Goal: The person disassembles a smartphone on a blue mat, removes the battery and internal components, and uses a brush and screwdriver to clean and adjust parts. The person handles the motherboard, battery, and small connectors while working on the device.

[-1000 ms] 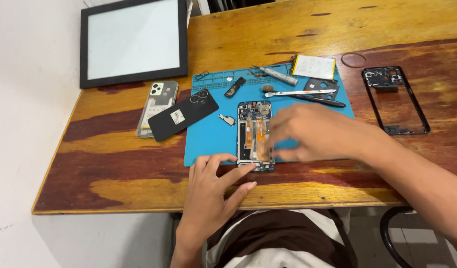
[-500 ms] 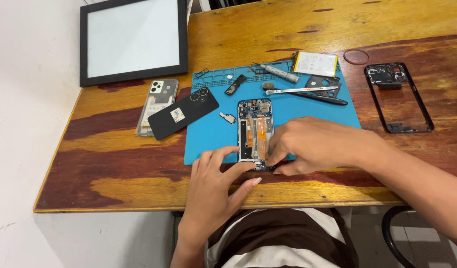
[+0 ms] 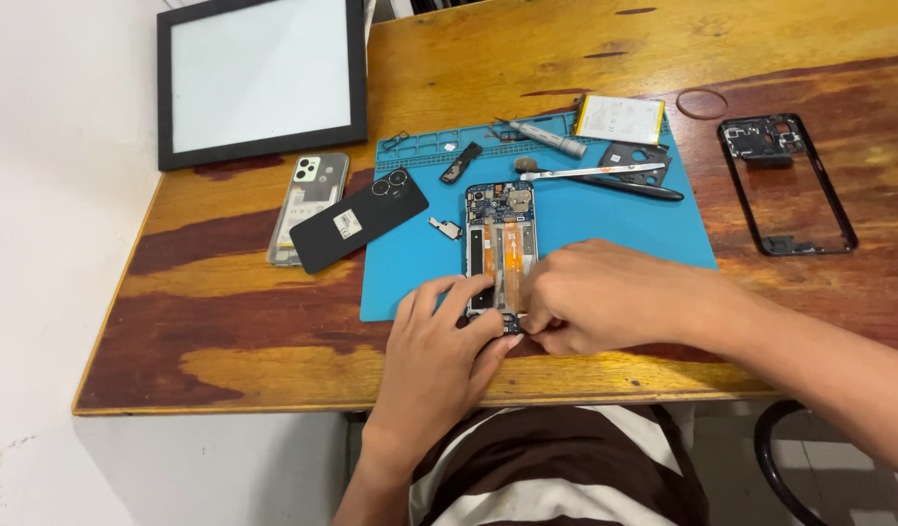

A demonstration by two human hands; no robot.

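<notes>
Left hand (image 3: 437,343): fingers spread, pressing on the near end of the opened phone (image 3: 501,239), steadying it without closing around it.
Right hand (image 3: 605,297): fingertips pinched together at the phone's lower edge; what they grip is too small to tell.
Opened phone: lies lengthwise on the blue mat (image 3: 605,229) near the desk's (image 3: 273,321) front edge, circuit board and orange ribbon exposed.
Left of mat: black back cover (image 3: 356,222) overlapping a clear case (image 3: 303,200).
Mat's far part: tweezers (image 3: 590,172), grey screwdriver (image 3: 546,138), battery (image 3: 619,119).
Right: black phone frame (image 3: 827,205), well apart.
Far left: black-framed white panel (image 3: 259,78).
</notes>
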